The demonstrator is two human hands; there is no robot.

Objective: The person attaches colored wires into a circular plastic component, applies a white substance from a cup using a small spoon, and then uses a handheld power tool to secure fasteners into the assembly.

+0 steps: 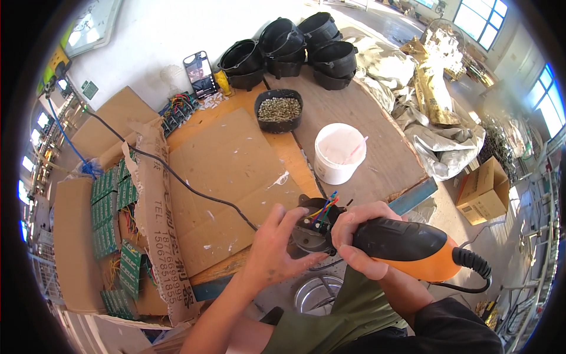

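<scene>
Currently: carton (73, 248) w/ PCBs (105, 236), bowl (280, 126) w/ brassy pcs (279, 108); hands (272, 252) at housing (308, 241).

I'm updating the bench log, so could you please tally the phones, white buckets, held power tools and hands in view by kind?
Phone: 1
White bucket: 1
Held power tool: 1
Hands (left hand and right hand): 2
Total: 5

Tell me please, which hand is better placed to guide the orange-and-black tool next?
Probably the right hand: it grips the tool, while the left hand holds the round black part.
</scene>
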